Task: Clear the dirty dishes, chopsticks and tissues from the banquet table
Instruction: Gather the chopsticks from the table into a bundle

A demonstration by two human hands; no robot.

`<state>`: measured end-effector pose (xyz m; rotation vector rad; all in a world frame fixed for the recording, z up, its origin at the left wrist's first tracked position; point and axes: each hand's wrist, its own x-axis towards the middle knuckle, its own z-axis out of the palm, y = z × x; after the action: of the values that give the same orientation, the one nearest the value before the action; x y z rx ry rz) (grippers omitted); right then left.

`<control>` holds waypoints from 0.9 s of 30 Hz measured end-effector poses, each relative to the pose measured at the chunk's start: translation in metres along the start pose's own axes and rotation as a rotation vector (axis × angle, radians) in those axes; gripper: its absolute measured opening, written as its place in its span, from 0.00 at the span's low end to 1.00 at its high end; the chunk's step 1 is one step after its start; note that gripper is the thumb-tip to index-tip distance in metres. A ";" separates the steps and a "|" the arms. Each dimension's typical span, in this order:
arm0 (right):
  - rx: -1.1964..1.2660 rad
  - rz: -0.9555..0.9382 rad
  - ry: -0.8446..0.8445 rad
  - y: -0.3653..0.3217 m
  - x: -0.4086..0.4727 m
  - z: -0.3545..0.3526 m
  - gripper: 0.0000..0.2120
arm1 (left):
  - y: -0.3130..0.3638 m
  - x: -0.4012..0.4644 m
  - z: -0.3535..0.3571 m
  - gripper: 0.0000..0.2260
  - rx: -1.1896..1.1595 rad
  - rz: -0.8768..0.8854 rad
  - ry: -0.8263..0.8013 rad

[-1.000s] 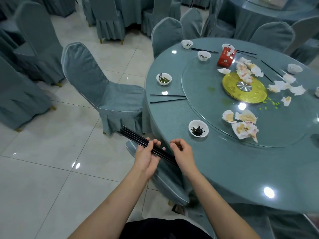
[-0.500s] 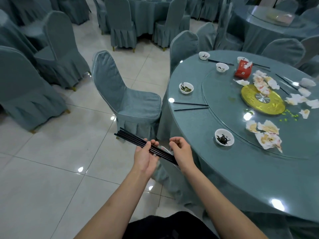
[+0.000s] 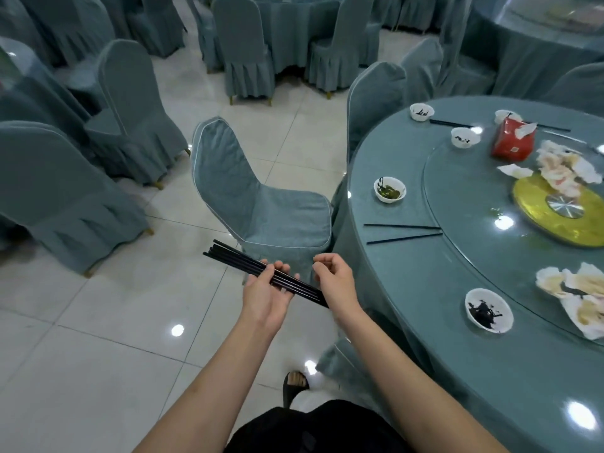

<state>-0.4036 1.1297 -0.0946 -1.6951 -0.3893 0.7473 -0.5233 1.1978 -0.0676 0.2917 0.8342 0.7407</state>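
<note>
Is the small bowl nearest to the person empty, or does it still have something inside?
Not empty: the nearest bowl holds dark leftover scraps on its white inside.

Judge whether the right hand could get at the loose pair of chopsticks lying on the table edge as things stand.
Probably yes. Nothing lies between the right hand and the loose pair of chopsticks on the table. But its fingers sit at the bundle of chopsticks that the left hand holds.

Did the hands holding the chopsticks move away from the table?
Yes. The left hand and right hand, with the chopsticks, were over the table edge; now they are over the floor, left of it.
</note>
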 end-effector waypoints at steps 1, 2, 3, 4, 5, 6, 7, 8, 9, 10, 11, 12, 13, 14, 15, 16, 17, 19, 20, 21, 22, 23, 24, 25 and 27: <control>0.008 0.005 0.007 -0.005 0.014 0.007 0.05 | 0.007 0.014 0.005 0.07 0.001 0.002 0.001; 0.015 0.010 0.008 -0.008 0.026 0.014 0.05 | 0.014 0.026 0.009 0.07 0.003 0.005 0.002; 0.015 0.014 0.005 -0.012 0.038 0.020 0.05 | 0.020 0.037 0.016 0.07 0.006 0.007 0.007; 0.018 0.020 0.002 -0.016 0.050 0.025 0.05 | 0.026 0.047 0.022 0.07 0.006 0.009 0.012; 0.019 0.023 0.004 -0.019 0.059 0.028 0.05 | 0.030 0.054 0.026 0.08 0.009 0.014 0.014; 0.028 0.026 0.011 -0.021 0.068 0.031 0.05 | 0.033 0.062 0.031 0.08 0.015 0.017 0.013; 0.033 0.030 0.020 -0.023 0.075 0.032 0.05 | 0.036 0.067 0.034 0.08 0.023 0.017 0.010; 0.039 0.038 0.034 -0.025 0.084 0.035 0.05 | 0.038 0.076 0.038 0.09 0.033 0.008 0.010; 0.041 0.049 0.047 -0.026 0.090 0.037 0.05 | 0.040 0.083 0.040 0.09 0.038 -0.003 0.009; 0.047 0.060 0.058 -0.026 0.095 0.038 0.05 | 0.042 0.088 0.042 0.09 0.042 -0.011 0.010; 0.052 0.072 0.070 -0.026 0.102 0.039 0.05 | 0.043 0.096 0.045 0.09 0.049 -0.019 0.011; 0.057 0.082 0.083 -0.027 0.108 0.041 0.05 | 0.045 0.103 0.048 0.09 0.055 -0.030 0.013; 0.063 0.088 0.095 -0.028 0.113 0.042 0.05 | 0.047 0.109 0.051 0.09 0.056 -0.042 0.012; 0.070 0.098 0.112 -0.029 0.119 0.044 0.05 | 0.049 0.117 0.055 0.09 0.062 -0.057 0.010; 0.077 0.112 0.131 -0.031 0.125 0.044 0.05 | 0.051 0.125 0.058 0.09 0.072 -0.072 0.006; 0.087 0.125 0.151 -0.031 0.130 0.045 0.05 | 0.054 0.132 0.062 0.09 0.083 -0.089 0.002; 0.100 0.137 0.175 -0.032 0.137 0.046 0.05 | 0.056 0.141 0.066 0.10 0.093 -0.114 -0.006; 0.122 0.144 0.228 -0.034 0.151 0.048 0.05 | 0.061 0.160 0.078 0.11 0.094 -0.169 -0.026; 0.127 0.144 0.261 -0.035 0.159 0.050 0.05 | 0.064 0.170 0.084 0.11 0.102 -0.195 -0.037; 0.128 0.144 0.297 -0.036 0.166 0.051 0.05 | 0.067 0.181 0.090 0.10 0.121 -0.218 -0.052; 0.136 0.140 0.333 -0.038 0.174 0.054 0.05 | 0.070 0.191 0.096 0.10 0.144 -0.239 -0.069; 0.145 0.137 0.358 -0.041 0.179 0.057 0.05 | 0.073 0.200 0.102 0.10 0.165 -0.255 -0.084; 0.156 0.134 0.387 -0.043 0.186 0.060 0.05 | 0.077 0.209 0.109 0.10 0.186 -0.276 -0.102; 0.168 0.129 0.414 -0.047 0.192 0.062 0.06 | 0.081 0.218 0.115 0.10 0.207 -0.292 -0.122; 0.193 0.117 0.461 -0.055 0.203 0.066 0.06 | 0.090 0.235 0.128 0.10 0.244 -0.313 -0.168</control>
<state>-0.2900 1.3186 -0.1046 -1.6550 0.1009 0.4392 -0.3653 1.4318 -0.0715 0.4240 0.7874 0.3166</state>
